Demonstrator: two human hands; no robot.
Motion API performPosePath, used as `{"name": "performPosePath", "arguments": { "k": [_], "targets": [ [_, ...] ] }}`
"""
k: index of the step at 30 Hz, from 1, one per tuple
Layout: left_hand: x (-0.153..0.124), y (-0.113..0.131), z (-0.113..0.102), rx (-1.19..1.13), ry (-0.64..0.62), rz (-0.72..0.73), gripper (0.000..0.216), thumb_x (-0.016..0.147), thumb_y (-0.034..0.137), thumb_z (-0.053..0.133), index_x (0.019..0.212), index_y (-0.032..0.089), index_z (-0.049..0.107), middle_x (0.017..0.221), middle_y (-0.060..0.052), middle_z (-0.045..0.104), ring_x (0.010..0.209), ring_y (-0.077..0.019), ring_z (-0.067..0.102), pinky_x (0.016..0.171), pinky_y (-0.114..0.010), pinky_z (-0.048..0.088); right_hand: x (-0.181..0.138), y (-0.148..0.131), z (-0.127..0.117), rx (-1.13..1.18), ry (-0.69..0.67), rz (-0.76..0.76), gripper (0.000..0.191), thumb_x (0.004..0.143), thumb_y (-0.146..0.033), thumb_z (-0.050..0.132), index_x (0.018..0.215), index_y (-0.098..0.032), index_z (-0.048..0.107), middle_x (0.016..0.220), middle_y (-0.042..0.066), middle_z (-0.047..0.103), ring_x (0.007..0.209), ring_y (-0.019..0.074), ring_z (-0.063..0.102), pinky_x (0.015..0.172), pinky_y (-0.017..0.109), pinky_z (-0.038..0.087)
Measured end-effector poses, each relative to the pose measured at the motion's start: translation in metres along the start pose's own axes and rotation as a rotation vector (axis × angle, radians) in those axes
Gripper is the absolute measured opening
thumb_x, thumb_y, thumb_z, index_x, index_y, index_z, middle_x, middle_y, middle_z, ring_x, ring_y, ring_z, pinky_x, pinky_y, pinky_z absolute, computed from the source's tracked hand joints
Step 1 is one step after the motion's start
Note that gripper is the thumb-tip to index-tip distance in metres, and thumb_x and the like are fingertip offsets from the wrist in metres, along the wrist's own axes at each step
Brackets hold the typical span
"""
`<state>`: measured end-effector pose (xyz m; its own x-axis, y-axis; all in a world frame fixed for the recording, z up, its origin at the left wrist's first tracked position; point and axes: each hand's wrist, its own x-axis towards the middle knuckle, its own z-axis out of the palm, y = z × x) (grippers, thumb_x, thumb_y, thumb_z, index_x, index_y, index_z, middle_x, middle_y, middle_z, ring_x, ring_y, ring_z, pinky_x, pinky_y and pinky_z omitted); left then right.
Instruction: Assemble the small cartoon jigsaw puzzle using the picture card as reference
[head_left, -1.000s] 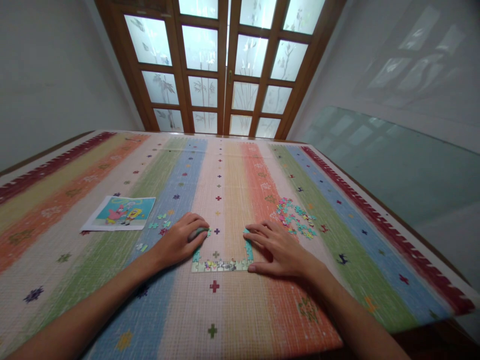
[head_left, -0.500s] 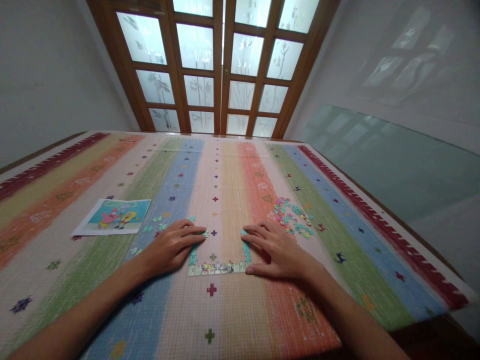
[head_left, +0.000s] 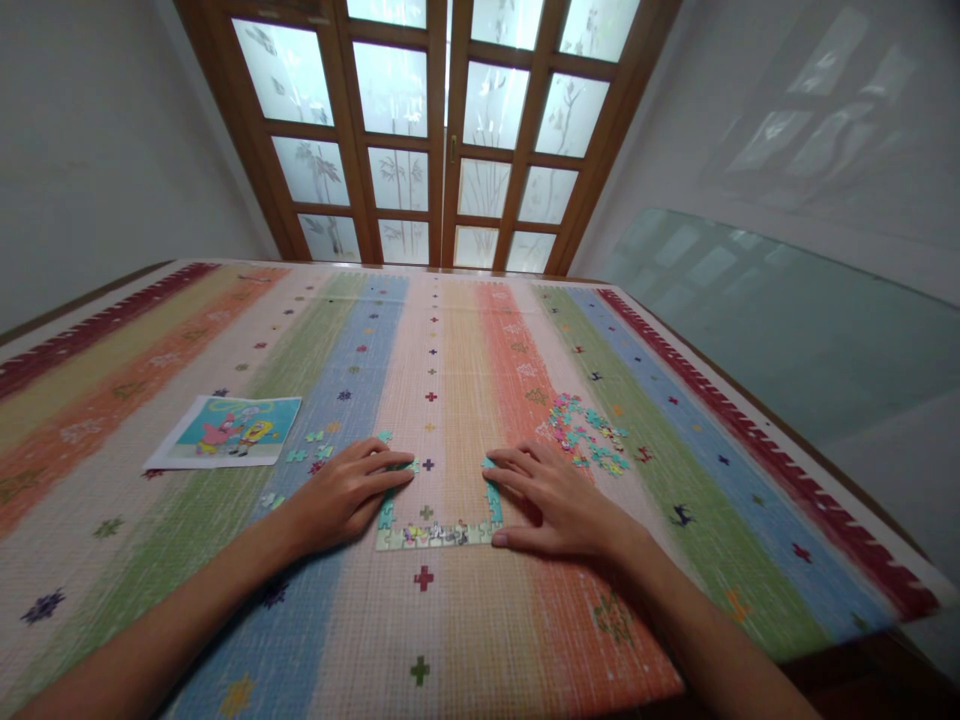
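A partly joined jigsaw puzzle border lies on the striped tablecloth, its bottom row (head_left: 439, 536) pale with coloured figures and its sides teal. My left hand (head_left: 352, 492) rests over the left side (head_left: 385, 512), fingers stretched to the right. At its fingertips a small teal puzzle piece (head_left: 415, 466) peeks out; the thumb is hidden. Over the right side (head_left: 493, 500) lies my right hand (head_left: 544, 500), fingers apart and pointing left. Its thumb touches the bottom right corner, and its fingertips rest by the upper end of that side.
A heap of loose puzzle pieces (head_left: 581, 432) lies beyond my right hand. Several more pieces (head_left: 307, 447) are scattered left of my left hand, near a printed cartoon picture (head_left: 236, 433). Wood-framed glass doors (head_left: 442, 150) stand behind the striped tablecloth (head_left: 457, 640).
Both hands stay almost still over the puzzle's sides. The left fingertips have shifted very slightly to the right.
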<state>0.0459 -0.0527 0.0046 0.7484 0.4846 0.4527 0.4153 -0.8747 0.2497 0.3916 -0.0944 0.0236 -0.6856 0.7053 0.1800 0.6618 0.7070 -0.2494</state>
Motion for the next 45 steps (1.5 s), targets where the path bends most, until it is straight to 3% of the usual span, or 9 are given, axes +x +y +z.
{"name": "performPosePath", "arguments": {
  "k": [9, 22, 34, 39, 45],
  "targets": [
    [-0.003, -0.001, 0.003, 0.022, -0.027, 0.002, 0.038, 0.099, 0.011, 0.047, 0.128, 0.024, 0.067, 0.13, -0.009, 0.071, 0.116, -0.0251, 0.066, 0.103, -0.05, 0.055, 0.0, 0.0, 0.0, 0.003, -0.004, 0.005, 0.066, 0.089, -0.064, 0.07, 0.139, -0.022, 0.062, 0.143, 0.014, 0.061, 0.121, 0.0345, 0.054, 0.106, 0.054, 0.044],
    [0.001, 0.004, 0.004, 0.025, -0.041, 0.011, 0.039, 0.099, 0.012, 0.048, 0.132, 0.022, 0.067, 0.122, -0.011, 0.075, 0.111, -0.0262, 0.068, 0.099, -0.05, 0.058, 0.001, 0.0, 0.0, 0.0, -0.005, -0.004, 0.064, 0.09, -0.064, 0.069, 0.138, -0.021, 0.062, 0.143, 0.014, 0.061, 0.119, 0.0338, 0.054, 0.104, 0.054, 0.045],
    [0.007, 0.026, 0.006, 0.261, -0.032, 0.064, 0.033, 0.103, 0.013, 0.04, 0.126, 0.012, 0.063, 0.108, -0.015, 0.073, 0.1, -0.027, 0.069, 0.09, -0.044, 0.061, 0.0, 0.0, 0.0, -0.005, 0.0, -0.003, 0.066, 0.089, -0.066, 0.068, 0.137, -0.02, 0.062, 0.143, 0.014, 0.061, 0.12, 0.0341, 0.055, 0.105, 0.053, 0.045],
    [0.005, 0.028, 0.007, 0.218, -0.026, 0.034, 0.033, 0.102, 0.016, 0.042, 0.128, 0.011, 0.062, 0.112, -0.016, 0.073, 0.105, -0.0289, 0.068, 0.094, -0.047, 0.06, 0.0, 0.0, 0.0, -0.008, 0.001, 0.01, 0.066, 0.09, -0.066, 0.068, 0.137, -0.021, 0.062, 0.143, 0.014, 0.061, 0.12, 0.0345, 0.055, 0.105, 0.054, 0.044],
    [0.003, 0.021, 0.004, 0.017, 0.057, -0.139, 0.032, 0.104, 0.016, 0.041, 0.132, 0.018, 0.056, 0.118, -0.011, 0.072, 0.107, -0.0236, 0.07, 0.094, -0.042, 0.059, 0.0, 0.0, -0.001, -0.005, -0.012, -0.003, 0.066, 0.09, -0.065, 0.068, 0.137, -0.019, 0.062, 0.144, 0.014, 0.061, 0.12, 0.034, 0.054, 0.106, 0.054, 0.044]
  ]
}}
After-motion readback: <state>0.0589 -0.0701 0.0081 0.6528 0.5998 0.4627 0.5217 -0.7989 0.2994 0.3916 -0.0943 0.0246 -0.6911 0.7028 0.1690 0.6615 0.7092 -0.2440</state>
